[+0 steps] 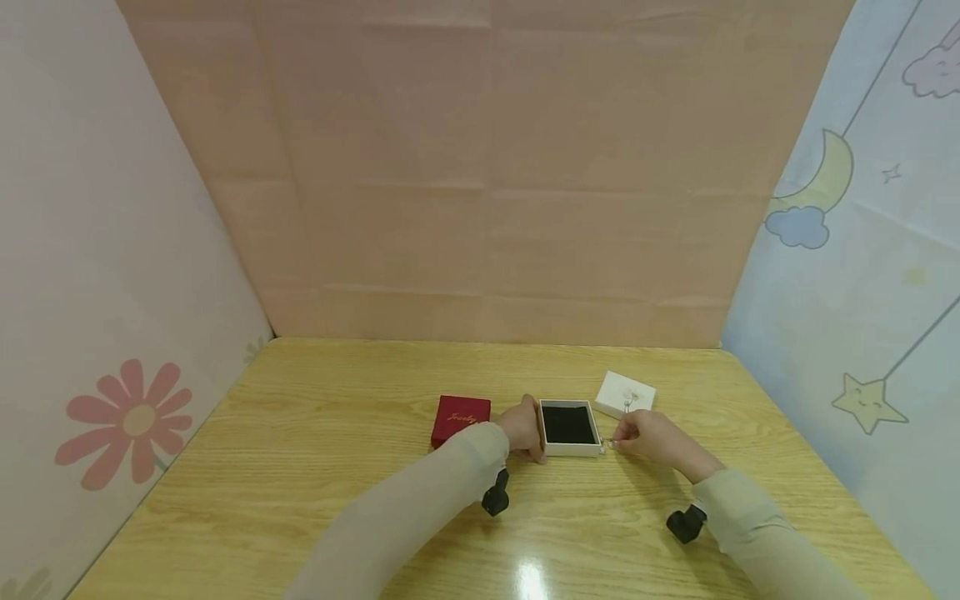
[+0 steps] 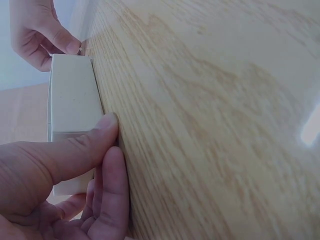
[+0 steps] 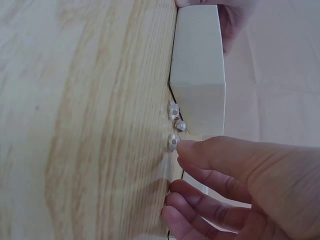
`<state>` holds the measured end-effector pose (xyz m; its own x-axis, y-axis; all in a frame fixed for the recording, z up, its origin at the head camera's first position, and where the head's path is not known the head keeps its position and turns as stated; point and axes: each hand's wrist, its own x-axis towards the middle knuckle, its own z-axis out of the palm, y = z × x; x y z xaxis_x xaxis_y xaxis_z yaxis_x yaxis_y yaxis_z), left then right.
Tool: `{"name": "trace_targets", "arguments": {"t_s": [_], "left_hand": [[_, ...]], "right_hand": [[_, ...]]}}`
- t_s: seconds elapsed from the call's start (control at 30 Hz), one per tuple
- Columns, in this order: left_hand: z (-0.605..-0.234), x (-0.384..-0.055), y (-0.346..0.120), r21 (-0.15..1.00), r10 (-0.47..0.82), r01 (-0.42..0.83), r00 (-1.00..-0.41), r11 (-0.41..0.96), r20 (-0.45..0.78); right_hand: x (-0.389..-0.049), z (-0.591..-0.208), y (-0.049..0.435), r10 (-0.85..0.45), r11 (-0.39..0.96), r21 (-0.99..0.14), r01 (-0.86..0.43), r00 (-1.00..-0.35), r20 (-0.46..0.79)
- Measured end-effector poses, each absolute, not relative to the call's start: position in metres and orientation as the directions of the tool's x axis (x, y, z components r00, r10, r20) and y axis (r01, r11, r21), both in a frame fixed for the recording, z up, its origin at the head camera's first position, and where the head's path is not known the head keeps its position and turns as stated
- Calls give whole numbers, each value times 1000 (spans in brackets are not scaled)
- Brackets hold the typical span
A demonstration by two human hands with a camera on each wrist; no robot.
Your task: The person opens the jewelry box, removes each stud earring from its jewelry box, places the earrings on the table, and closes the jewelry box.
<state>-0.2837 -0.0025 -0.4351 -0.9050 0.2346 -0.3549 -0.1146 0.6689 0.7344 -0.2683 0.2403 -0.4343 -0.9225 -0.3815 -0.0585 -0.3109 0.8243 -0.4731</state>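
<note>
A white box [image 1: 572, 450] with a black inner pad [image 1: 568, 425] lies open-topped on the table in the head view. My left hand [image 1: 522, 429] grips its left end, thumb along the front wall in the left wrist view. At the box's right front corner are small pieces of clear-stone jewelry [image 3: 174, 110], low against the wood. My right hand [image 1: 651, 437] pinches the nearest of these stones [image 3: 173, 142] between thumb and forefinger. The other fingers of that hand are loosely curled beside the table surface.
A red box [image 1: 462, 414] with gold lettering sits left of the left hand, partly behind the sleeve. Behind the right hand lies a white lid-like piece [image 1: 618, 390] with a small design on top. Fabric walls enclose the wooden table [image 1: 360, 383].
</note>
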Motion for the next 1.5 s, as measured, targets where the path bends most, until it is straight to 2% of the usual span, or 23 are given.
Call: {"name": "trace_targets", "arguments": {"t_s": [0.47, 0.7, 0.87, 1.1, 1.27, 1.5], "left_hand": [[-431, -281, -4, 735, 241, -107, -905, 669, -352], [-430, -280, -4, 743, 246, -104, -906, 661, -345], [-429, -279, -4, 741, 246, -100, -906, 664, -343], [-431, -281, -4, 731, 245, -84, -911, 678, -331], [-432, -281, -4, 718, 244, -70, -914, 692, -324], [-432, -278, -4, 724, 238, -75, -917, 686, -320]], "right_hand": [[-268, -433, 239, -372, 834, -460, -306, -926, -60], [-266, -428, 238, -370, 813, -506, -286, -926, -70], [-269, -421, 239, -396, 795, -515, -321, -917, -40], [-280, -410, 244, -391, 787, -503, -357, -920, 42], [-291, -406, 255, -385, 756, -538, -373, -918, 96], [-311, -420, 272, -396, 770, -521, -368, -916, 62]]}}
